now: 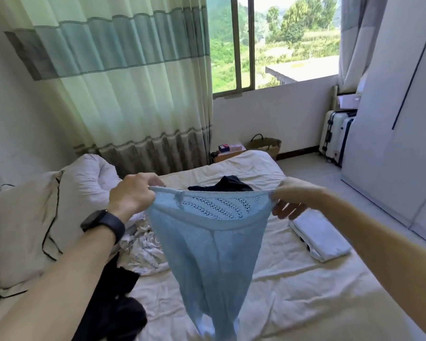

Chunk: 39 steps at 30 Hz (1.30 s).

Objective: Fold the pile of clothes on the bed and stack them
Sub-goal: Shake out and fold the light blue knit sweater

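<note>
I hold a light blue knitted garment (pixel 207 254) up above the bed (pixel 293 291), stretched by its waistband. My left hand (pixel 133 193) grips the band's left end and my right hand (pixel 288 200) pinches its right end. The garment hangs down between my arms, narrowing toward the bottom. A folded white garment (pixel 320 237) lies on the bed at the right. A crumpled patterned white garment (pixel 145 249) and a dark garment (pixel 113 303) lie at the left, and another dark garment (pixel 221 184) sits farther back, partly hidden by the band.
A pillow (pixel 25 230) and bunched duvet (pixel 89 175) lie at the left. Curtains (pixel 123 94) hang behind the bed beside a window. A woven basket (pixel 265 143), a suitcase (pixel 335 134) and a white wardrobe (pixel 391 119) stand at the right on the tiled floor.
</note>
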Motion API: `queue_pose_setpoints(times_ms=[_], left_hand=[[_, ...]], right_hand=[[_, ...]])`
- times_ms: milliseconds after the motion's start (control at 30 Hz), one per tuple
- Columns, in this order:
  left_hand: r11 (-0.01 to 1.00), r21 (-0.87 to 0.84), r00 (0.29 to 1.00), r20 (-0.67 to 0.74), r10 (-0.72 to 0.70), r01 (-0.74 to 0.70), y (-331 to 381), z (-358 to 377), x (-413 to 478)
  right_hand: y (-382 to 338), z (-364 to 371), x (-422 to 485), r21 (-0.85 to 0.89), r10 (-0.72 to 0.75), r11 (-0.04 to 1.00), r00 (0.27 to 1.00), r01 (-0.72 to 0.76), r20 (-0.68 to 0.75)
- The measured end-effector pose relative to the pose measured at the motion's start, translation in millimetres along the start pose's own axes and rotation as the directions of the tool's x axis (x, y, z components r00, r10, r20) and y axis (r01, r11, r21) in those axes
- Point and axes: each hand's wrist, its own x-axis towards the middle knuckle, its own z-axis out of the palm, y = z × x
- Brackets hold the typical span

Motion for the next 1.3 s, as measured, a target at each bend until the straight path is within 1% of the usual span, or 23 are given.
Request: queue_pose_setpoints(times_ms=[67, 100, 167, 200, 233, 300, 333, 400, 467, 533, 600, 633, 700, 800, 867, 933, 1000, 1067, 1100, 1167, 1200, 1233, 1300], left_hand=[[0.991, -0.083, 0.976, 0.184, 0.118, -0.104, 14, 16, -7], [0.974, -0.161, 0.943, 0.264, 0.200, -0.162, 25, 28, -14], [0.929, -0.311, 0.876, 0.369, 0.311, -0.199, 51, 56, -28], [0.914, -0.350, 0.854, 0.393, 0.341, -0.204, 65, 72, -33], [0.911, -0.347, 0.854, 0.383, 0.353, -0.221, 75, 89, -38], [0.946, -0.233, 0.904, 0.312, 0.292, -0.225, 88, 113, -43], [0.952, -0.224, 0.927, 0.263, 0.266, -0.209, 89, 120, -45], [0.944, -0.241, 0.941, 0.196, 0.275, -0.226, 85, 119, -44], [0.945, -0.174, 0.939, 0.163, 0.304, -0.276, 76, 105, -35], [0.957, -0.108, 0.950, 0.133, 0.283, -0.270, 67, 80, -20], [0.968, -0.083, 0.959, 0.142, 0.247, -0.237, 58, 55, -6], [0.974, -0.082, 0.963, 0.154, 0.223, -0.212, 53, 46, -1], [0.981, -0.102, 0.970, 0.164, 0.182, -0.167, 41, 33, 5], [0.970, -0.200, 0.978, 0.127, 0.168, -0.141, 37, 27, 2], [0.953, -0.262, 0.981, 0.076, 0.177, -0.151, 43, 25, 3], [0.926, -0.359, 0.986, 0.071, 0.151, -0.116, 50, 24, 3], [0.900, -0.431, 0.988, 0.094, 0.119, -0.067, 52, 26, 2], [0.885, -0.464, 0.988, 0.116, 0.103, -0.038, 51, 30, -4], [0.882, -0.471, 0.987, 0.124, 0.098, -0.029, 50, 32, -7], [0.886, -0.463, 0.986, 0.136, 0.100, -0.026, 45, 33, -9], [0.885, -0.464, 0.985, 0.144, 0.093, -0.016, 43, 31, -10], [0.876, -0.482, 0.986, 0.148, 0.079, 0.002, 40, 29, -11], [0.834, -0.551, 0.986, 0.158, 0.054, 0.043, 37, 22, -14]], right_hand=[[-16, 11, -3, 0.085, -0.139, 0.985, 0.984, 0.149, -0.110], [-26, 18, -5, 0.101, -0.198, 0.972, 0.970, 0.214, -0.141], [-46, 28, -9, 0.090, -0.302, 0.943, 0.936, 0.322, -0.180], [-54, 31, -12, 0.056, -0.352, 0.928, 0.915, 0.369, -0.197], [-59, 33, -14, 0.003, -0.402, 0.911, 0.891, 0.411, -0.211], [-61, 32, -16, -0.139, -0.487, 0.873, 0.834, 0.467, -0.258], [-57, 29, -16, -0.225, -0.517, 0.855, 0.802, 0.468, -0.297], [-40, 19, -11, -0.430, -0.561, 0.810, 0.738, 0.398, -0.375], [-11, 10, 0, -0.567, -0.551, 0.781, 0.718, 0.262, -0.426], [24, 8, 12, -0.638, -0.491, 0.759, 0.760, 0.132, -0.426], [59, 8, 21, -0.647, -0.366, 0.762, 0.833, 0.013, -0.415], [74, 7, 23, -0.622, -0.285, 0.781, 0.858, -0.050, -0.426], [97, 4, 25, -0.531, -0.152, 0.833, 0.861, -0.153, -0.485], [106, 5, 34, -0.458, -0.155, 0.871, 0.786, -0.177, -0.598], [98, 11, 40, -0.409, -0.108, 0.891, 0.782, -0.199, -0.614], [93, 20, 43, -0.240, 0.057, 0.945, 0.833, -0.224, -0.550], [93, 37, 47, 0.063, 0.197, 0.980, 0.871, -0.189, -0.450], [93, 58, 55, 0.308, 0.254, 0.943, 0.879, -0.130, -0.404], [92, 68, 61, 0.453, 0.290, 0.886, 0.876, -0.094, -0.385], [82, 83, 74, 0.719, 0.353, 0.695, 0.872, -0.001, -0.340], [76, 86, 79, 0.782, 0.372, 0.622, 0.861, 0.047, -0.348], [70, 89, 83, 0.805, 0.382, 0.586, 0.845, 0.090, -0.373], [58, 91, 86, 0.810, 0.372, 0.564, 0.825, 0.163, -0.425]])
